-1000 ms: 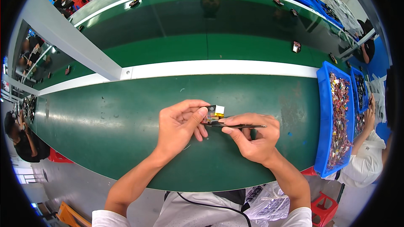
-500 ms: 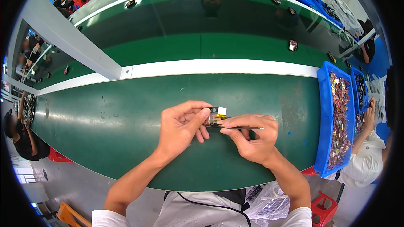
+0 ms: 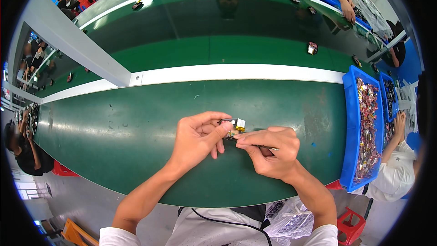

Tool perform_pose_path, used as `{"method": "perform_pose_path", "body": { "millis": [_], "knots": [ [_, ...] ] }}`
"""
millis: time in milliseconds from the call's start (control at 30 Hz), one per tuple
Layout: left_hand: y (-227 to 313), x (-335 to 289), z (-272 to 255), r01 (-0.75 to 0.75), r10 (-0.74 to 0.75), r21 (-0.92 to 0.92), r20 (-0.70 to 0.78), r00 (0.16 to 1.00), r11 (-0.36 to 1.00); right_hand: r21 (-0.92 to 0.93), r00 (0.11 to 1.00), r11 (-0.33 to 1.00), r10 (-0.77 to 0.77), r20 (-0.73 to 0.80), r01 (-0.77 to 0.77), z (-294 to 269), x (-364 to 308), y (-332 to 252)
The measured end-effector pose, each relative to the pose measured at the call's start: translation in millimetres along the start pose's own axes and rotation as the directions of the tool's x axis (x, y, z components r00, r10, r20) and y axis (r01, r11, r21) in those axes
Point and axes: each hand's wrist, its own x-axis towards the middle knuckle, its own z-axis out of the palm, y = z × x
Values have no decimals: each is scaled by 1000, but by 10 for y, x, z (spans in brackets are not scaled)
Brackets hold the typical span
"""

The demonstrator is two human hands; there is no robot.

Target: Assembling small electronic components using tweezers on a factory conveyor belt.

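Note:
My left hand [image 3: 193,140] is closed, its thumb and fingers pinching a small electronic device [image 3: 233,132] above the middle of the green bench. The device has a black casing and bare circuit parts, and a silver-white block [image 3: 241,123] with yellow tape stands up at its far right side. In my right hand [image 3: 276,151] is a thin dark tool that looks like tweezers [image 3: 269,147], gripped between thumb and fingers. Its tip points left, at the near edge of the device; the fingers partly hide the contact.
A blue bin [image 3: 349,132] full of small wired parts stands on my right, beside a smaller blue bin [image 3: 388,95]. Beyond the white rail [image 3: 241,73] runs a green conveyor belt [image 3: 182,50] carrying spaced-out devices. A grey post [image 3: 77,36] rises at left. Co-workers sit around.
Devices on the belt have shifted slightly left. The one in my left hand has tilted, and my right hand has turned a little with the tool. A co-worker's arm now reaches over the far bins.

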Motion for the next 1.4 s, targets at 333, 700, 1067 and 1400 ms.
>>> {"method": "perform_pose_path", "body": {
  "millis": [333,700,1067,1400],
  "knots": [
    [10,-12,50,12,-7,79,-59,998,997,-74,998,996,-46,35,48,-10,-11,-19],
    [13,8,130,-24,34,104,-103,994,994,-62,999,997,-47,0,47,4,-17,41],
    [356,868,-303,-153,225,336,-185,957,929,-14,949,991,121,-291,-130,-176,80,114],
    [809,1885,-722,78,796,994,13,606,-76,-181,967,980,-125,-222,85,-127,52,266]
  ]
}}
